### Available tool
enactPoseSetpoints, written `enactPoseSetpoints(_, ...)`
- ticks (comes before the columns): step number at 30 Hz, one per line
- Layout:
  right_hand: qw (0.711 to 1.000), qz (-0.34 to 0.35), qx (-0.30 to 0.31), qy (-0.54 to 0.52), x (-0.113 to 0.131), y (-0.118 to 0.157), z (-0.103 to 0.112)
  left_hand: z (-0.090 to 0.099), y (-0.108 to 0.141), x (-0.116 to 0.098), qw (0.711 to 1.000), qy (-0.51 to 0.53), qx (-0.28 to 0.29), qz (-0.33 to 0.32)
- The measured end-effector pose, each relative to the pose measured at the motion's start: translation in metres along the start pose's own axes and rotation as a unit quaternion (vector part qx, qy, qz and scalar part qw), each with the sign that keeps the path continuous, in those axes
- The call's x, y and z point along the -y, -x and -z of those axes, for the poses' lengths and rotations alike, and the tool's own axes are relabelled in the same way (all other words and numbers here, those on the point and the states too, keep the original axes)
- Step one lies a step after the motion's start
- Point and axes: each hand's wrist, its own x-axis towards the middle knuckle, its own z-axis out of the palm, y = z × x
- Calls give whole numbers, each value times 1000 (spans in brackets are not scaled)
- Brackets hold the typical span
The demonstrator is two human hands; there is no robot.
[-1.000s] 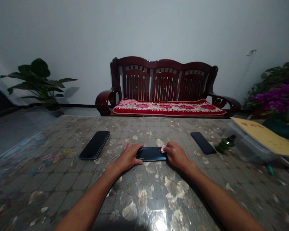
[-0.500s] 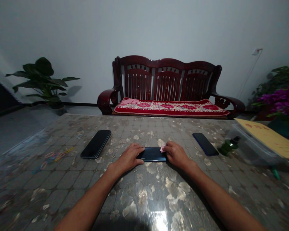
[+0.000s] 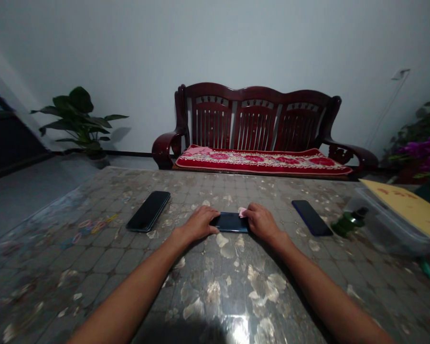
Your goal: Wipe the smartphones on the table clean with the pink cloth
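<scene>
A dark phone (image 3: 231, 222) lies sideways on the patterned table (image 3: 136, 286) between my hands. My left hand (image 3: 202, 223) grips its left end, with the thumb along the near edge and the fingers at the far edge. At the right end, my right hand (image 3: 261, 220) is closed on a small pink cloth (image 3: 242, 212) that rests against the phone's face. Most of the cloth is hidden by the fingers. Two more phones lie apart from my hands: a black phone (image 3: 149, 211) to the left and a dark blue-edged phone (image 3: 311, 218) to the right.
Coloured rubber bands (image 3: 95, 226) are scattered at the left. On the right stand a green bottle (image 3: 349, 222) and a clear plastic box (image 3: 383, 224) with a yellow sheet (image 3: 404, 205) on top. Behind the table is a wooden bench (image 3: 254, 124) with a red cover.
The camera view has turned slightly left, shifting everything to the right. Both hands keep their places at the phone's ends, the pink cloth still at its upper right.
</scene>
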Motion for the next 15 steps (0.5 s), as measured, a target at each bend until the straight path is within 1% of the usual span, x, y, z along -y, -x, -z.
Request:
enactPoseSetpoints(2, 1000, -11, -9, 2, -1, 1, 0, -1, -5, 1, 1000, -2, -6, -1)
enactPoseSetpoints(4, 1000, -16, -19, 0, -3, 2, 0, -5, -9, 3, 1000, 3, -24, -6)
enactPoseSetpoints(9, 999, 17, -44, -20, -13, 3, -5, -23, -12, 16, 997, 29, -75, -21)
enactPoseSetpoints(12, 997, -11, -75, -25, -19, -1, -10, -34, -9, 23, 993, 52, -96, -35)
enactPoseSetpoints(15, 995, -29, -92, -24, -23, -8, -13, -39, -6, 27, 993, 57, -100, -40)
